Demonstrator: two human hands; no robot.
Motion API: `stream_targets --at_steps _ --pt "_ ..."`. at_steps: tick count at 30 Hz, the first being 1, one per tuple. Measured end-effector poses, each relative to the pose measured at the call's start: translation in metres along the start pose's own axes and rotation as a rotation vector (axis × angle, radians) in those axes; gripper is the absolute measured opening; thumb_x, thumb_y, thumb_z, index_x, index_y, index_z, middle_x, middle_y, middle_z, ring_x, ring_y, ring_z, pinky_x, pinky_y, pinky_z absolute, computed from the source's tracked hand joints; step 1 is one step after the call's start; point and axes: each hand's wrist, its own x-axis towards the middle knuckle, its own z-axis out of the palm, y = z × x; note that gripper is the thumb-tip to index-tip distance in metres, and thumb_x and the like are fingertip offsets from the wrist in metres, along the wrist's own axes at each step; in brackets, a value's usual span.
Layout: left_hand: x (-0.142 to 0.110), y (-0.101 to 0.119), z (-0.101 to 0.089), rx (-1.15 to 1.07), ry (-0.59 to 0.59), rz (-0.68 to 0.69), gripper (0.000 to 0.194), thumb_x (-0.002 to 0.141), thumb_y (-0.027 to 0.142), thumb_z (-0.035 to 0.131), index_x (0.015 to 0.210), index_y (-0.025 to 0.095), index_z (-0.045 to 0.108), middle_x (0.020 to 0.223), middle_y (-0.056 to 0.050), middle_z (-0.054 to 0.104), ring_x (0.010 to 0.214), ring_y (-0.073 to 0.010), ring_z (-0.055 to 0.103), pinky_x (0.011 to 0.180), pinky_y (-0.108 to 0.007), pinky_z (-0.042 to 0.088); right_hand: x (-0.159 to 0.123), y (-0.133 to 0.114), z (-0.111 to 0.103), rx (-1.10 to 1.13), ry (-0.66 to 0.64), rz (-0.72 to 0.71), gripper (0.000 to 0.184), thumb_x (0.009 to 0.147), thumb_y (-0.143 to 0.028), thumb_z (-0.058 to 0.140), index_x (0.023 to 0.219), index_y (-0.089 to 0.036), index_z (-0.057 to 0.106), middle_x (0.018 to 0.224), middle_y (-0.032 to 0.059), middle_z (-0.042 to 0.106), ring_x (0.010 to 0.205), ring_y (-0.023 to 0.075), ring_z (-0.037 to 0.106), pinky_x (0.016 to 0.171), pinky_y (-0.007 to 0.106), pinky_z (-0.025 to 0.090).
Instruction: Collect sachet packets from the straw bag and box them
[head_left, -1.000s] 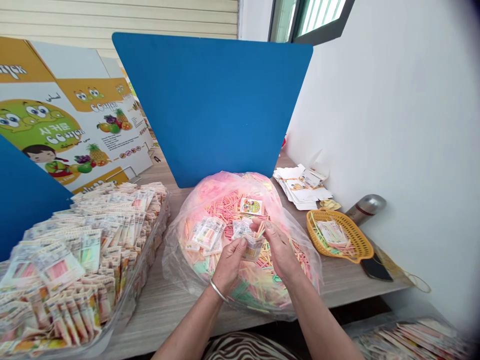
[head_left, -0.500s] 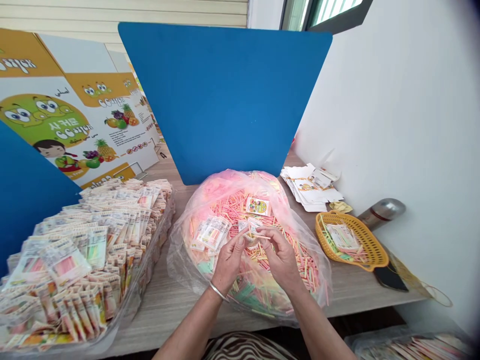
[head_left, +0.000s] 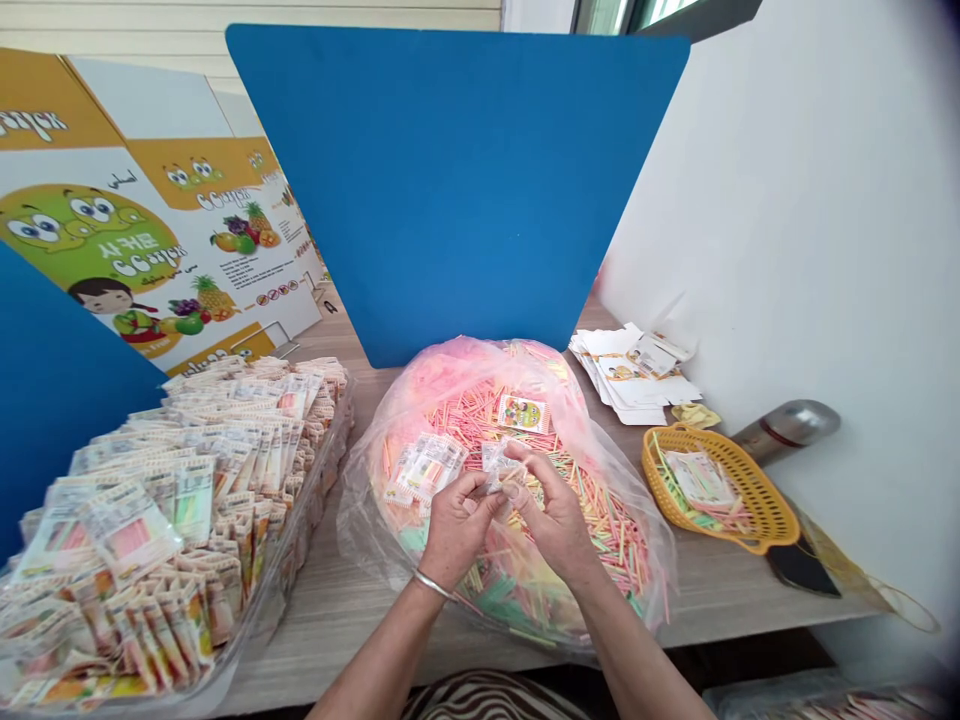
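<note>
My left hand point(head_left: 459, 530) has thumb and fingers closed on a small clear packet point(head_left: 496, 485), most of it hidden by the fingers. Close beside it, my right hand point(head_left: 556, 518) pinches a short pale pink stick point(head_left: 513, 474) at the packet. Both hands are above a large clear plastic bag point(head_left: 379, 540) filled with loose pink, yellow and green sticks point(head_left: 611, 530). Filled packets point(head_left: 429, 466) rest on the sticks to the left of my hands. Another printed packet point(head_left: 523, 412) lies beyond them.
At left, a clear tub point(head_left: 279, 570) is heaped with filled packets. A blue panel point(head_left: 457, 190) stands behind the bag, beside a printed carton point(head_left: 225, 230). On the right are flattened card pieces point(head_left: 634, 375), a yellow basket point(head_left: 776, 520), a steel flask point(head_left: 787, 428) and a dark phone point(head_left: 806, 570).
My hands have come closer together, and the stick in my right hand has turned from nearly level to slanting down toward the packet. The view has shifted slightly.
</note>
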Motion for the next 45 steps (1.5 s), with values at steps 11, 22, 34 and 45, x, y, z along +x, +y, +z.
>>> stream_targets --at_steps 11,22,34,45 --pt "0.003 -0.004 -0.002 -0.326 -0.097 -0.143 0.029 0.079 0.043 0.069 0.08 0.014 0.066 0.077 -0.001 0.062 0.075 -0.0128 0.052 0.073 -0.024 0.041 0.021 0.0 0.003 0.399 -0.037 0.247 0.02 0.086 -0.041 0.066 0.092 -0.026 0.078 0.114 0.0059 0.07 0.113 0.0259 0.061 0.101 0.042 0.043" --pt "0.004 0.001 -0.02 0.032 0.206 0.003 0.033 0.09 0.045 0.051 0.078 0.017 0.06 0.072 0.0 0.057 0.07 -0.0138 0.051 0.068 -0.023 0.04 0.021 -0.013 -0.023 -0.097 -0.29 0.133 0.039 0.096 -0.048 0.048 0.128 -0.031 0.063 0.137 0.0043 0.058 0.13 0.0248 0.049 0.111 0.045 0.034" --pt "0.047 -0.068 -0.064 0.845 0.347 0.249 0.031 0.094 0.028 0.047 0.12 0.018 0.06 0.121 -0.01 0.064 0.118 -0.0262 0.055 0.104 -0.046 0.041 0.12 0.059 0.046 -0.867 -0.388 -0.177 0.023 0.095 -0.022 0.051 0.096 -0.018 0.074 0.116 0.0086 0.067 0.114 0.0246 0.053 0.104 0.038 0.035" --pt "0.043 -0.081 -0.074 0.951 0.281 0.388 0.037 0.095 0.028 0.049 0.13 0.02 0.057 0.13 -0.01 0.061 0.125 -0.0246 0.052 0.107 -0.046 0.04 0.161 0.087 0.121 -1.276 -0.474 -0.184 0.043 0.093 -0.01 0.037 0.128 -0.003 0.061 0.147 0.0233 0.043 0.142 0.041 0.025 0.112 0.063 0.015"
